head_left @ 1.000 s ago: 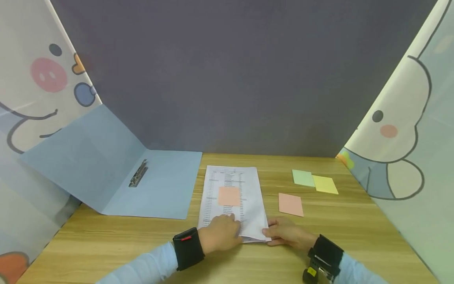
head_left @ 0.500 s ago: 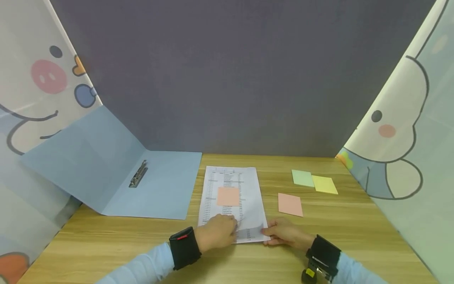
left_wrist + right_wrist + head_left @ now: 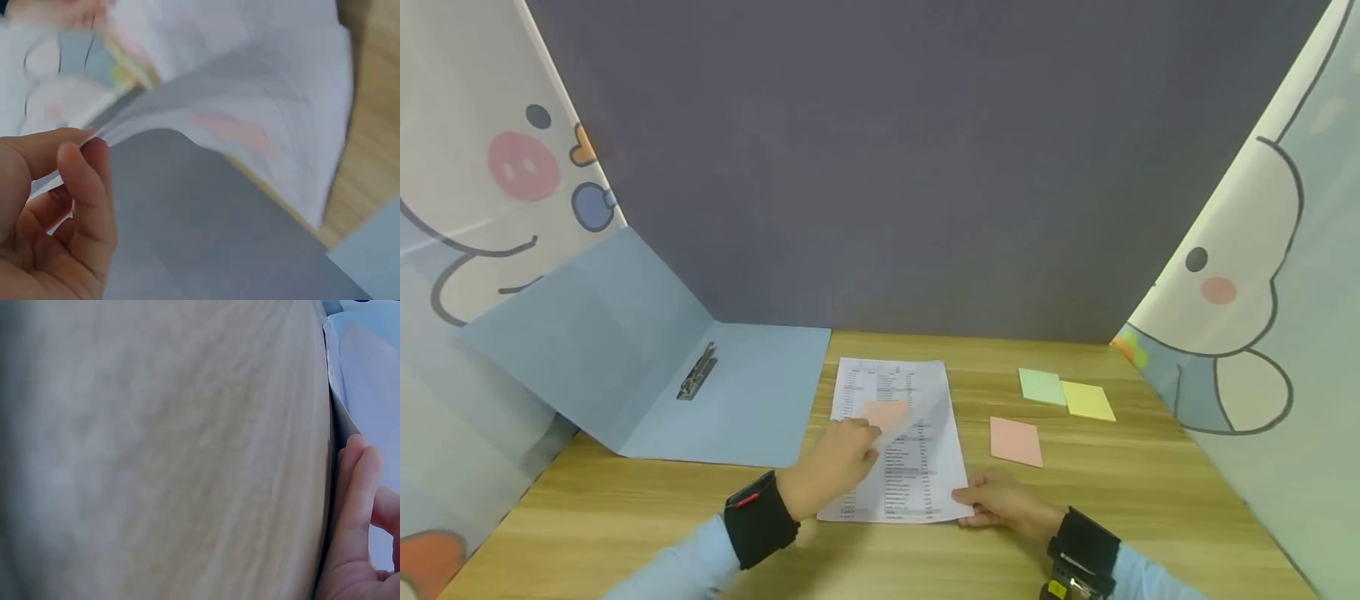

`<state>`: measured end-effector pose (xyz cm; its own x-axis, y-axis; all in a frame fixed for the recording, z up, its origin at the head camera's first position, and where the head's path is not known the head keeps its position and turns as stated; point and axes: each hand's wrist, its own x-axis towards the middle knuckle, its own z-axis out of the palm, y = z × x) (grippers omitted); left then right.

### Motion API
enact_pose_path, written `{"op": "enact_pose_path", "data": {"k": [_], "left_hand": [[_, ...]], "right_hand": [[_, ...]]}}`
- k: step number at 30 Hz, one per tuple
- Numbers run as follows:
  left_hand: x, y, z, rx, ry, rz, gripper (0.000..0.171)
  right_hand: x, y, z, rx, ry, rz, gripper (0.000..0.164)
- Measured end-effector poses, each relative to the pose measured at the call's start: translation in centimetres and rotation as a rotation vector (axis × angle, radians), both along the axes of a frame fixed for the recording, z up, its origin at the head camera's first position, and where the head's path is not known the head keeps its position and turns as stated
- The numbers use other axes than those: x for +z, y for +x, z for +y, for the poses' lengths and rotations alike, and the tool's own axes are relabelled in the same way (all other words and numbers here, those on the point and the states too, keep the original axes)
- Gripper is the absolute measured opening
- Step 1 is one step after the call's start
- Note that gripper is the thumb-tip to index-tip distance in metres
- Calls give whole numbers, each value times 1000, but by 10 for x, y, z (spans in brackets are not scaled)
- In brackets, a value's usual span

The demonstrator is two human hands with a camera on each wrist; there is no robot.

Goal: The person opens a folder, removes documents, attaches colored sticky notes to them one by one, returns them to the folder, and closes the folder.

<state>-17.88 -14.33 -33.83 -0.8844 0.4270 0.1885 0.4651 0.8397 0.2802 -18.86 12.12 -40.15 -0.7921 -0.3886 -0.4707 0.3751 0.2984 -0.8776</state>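
L hand [image 3: 829, 468]: thumb + fingers pinch lifted edge of top printed sheet [image 3: 891, 382]; stuck pink note [image 3: 883, 411] just beyond fingertips. R hand [image 3: 1003, 502]: thumb + fingers clamped on near R corner of lower printed sheet [image 3: 906, 492]. Beyond R fingers: 3 sticky notes [image 3: 1016, 442]. L of L fingers: open blue clip folder [image 3: 760, 408].

Light-blue sleeves [image 3: 681, 560] — black wristbands [image 3: 762, 521]

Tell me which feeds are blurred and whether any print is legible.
Head view: fairly sharp, but the print on the paper is too small to read. Left wrist: paper smeared, no print legible, left hand clearer. Right wrist: blurred table fills most of the frame, left edge dark and smudged, right hand clearer.
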Motion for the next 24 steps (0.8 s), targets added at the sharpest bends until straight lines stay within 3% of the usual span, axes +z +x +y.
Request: {"op": "enact_pose_path", "data": {"k": [3, 8, 10, 12, 17, 24], "left_hand": [[10, -11, -28, 80, 146, 10, 7], [24, -28, -78, 231, 356, -76, 19], [27, -32, -98, 258, 443, -128, 24], [29, -36, -118, 288, 471, -123, 26], [24, -42, -164, 384, 469, -107, 29], [0, -44, -211, 504, 552, -303, 46]], "right_hand": [[-2, 1, 0, 7, -15, 3, 22], [-2, 1, 2, 6, -32, -7, 22], [-2, 1, 3, -5, -32, -11, 23], [-3, 0, 3, -18, -28, -16, 23], [-5, 0, 1, -33, -21, -23, 24], [-6, -1, 2, -18, -49, -25, 23]]}}
